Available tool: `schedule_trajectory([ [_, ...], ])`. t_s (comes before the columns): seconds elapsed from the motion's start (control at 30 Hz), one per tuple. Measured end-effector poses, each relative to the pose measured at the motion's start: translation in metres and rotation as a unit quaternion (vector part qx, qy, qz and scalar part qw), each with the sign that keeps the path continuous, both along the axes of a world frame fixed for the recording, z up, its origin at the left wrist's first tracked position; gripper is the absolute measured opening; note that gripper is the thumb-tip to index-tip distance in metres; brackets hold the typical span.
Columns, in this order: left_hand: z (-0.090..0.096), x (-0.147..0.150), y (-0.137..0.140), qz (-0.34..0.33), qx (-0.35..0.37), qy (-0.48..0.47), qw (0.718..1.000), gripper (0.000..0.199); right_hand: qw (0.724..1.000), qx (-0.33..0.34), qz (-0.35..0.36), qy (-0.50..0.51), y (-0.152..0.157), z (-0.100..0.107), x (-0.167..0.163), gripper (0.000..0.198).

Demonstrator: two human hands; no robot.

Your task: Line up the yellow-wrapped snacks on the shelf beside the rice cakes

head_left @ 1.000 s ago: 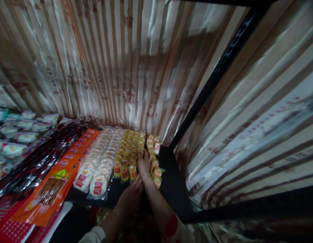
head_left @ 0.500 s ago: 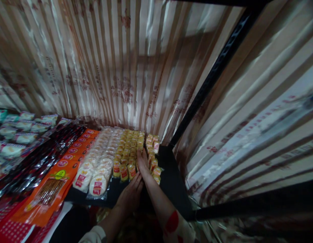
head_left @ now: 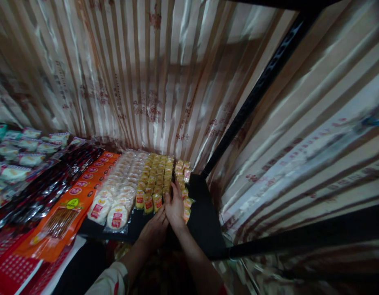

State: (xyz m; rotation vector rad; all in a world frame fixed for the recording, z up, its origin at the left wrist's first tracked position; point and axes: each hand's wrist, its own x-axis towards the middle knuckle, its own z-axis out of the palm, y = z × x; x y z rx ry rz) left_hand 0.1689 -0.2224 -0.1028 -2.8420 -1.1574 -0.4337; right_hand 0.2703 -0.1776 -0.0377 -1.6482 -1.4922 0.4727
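Observation:
Rows of small yellow wrapped snack packs point(head_left: 148, 202) stand on a black shelf point(head_left: 203, 213). My right hand point(head_left: 175, 207) lies along their right side with its fingers stretched toward the back, between these rows and a narrower group of yellow packs point(head_left: 187, 203). My left hand point(head_left: 154, 229) is at the front edge of the rows, fingers extended and meeting the right hand near the thumb. Its fingertips are partly hidden and dim. I see nothing held in either palm.
Left of the yellow packs are round white wrapped crackers point(head_left: 117, 217), an orange snack bag point(head_left: 62, 221), dark shiny packets point(head_left: 51, 184) and white-green packets point(head_left: 14, 172). A black metal post point(head_left: 251, 98) rises at the right. Striped plastic sheeting point(head_left: 140, 73) hangs behind.
My right hand has shifted slightly right and back toward me, covering more of the narrower group. My left hand stays against it at the front. The view has moved a little.

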Motion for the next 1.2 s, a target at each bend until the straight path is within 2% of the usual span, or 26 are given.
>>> schedule_trajectory([
  [0.1,0.0,-0.001,0.0,0.002,0.012,-0.017,1.0,0.06,0.999,-0.017,0.019,-0.033,-0.012,-0.002,0.005,0.05],
  [0.23,0.002,-0.001,-0.002,0.009,0.03,-0.036,0.999,0.056,0.998,-0.027,0.041,-0.043,-0.01,-0.002,0.003,0.059],
  [0.57,-0.004,0.001,-0.003,0.042,0.011,-0.04,0.998,0.043,1.0,0.009,-0.005,-0.008,0.007,-0.013,0.0,0.054],
  [0.8,-0.002,0.0,-0.003,0.015,0.028,-0.089,0.996,0.039,0.996,-0.032,-0.002,-0.082,0.003,-0.005,-0.003,0.059],
  [0.97,0.001,0.001,-0.004,0.009,0.047,-0.125,0.991,0.038,0.994,-0.1,0.002,-0.051,0.004,-0.006,-0.004,0.068],
  [1.2,-0.008,0.0,-0.003,0.015,0.043,-0.106,0.993,0.04,0.998,-0.031,0.009,-0.05,0.007,-0.021,-0.001,0.059],
])
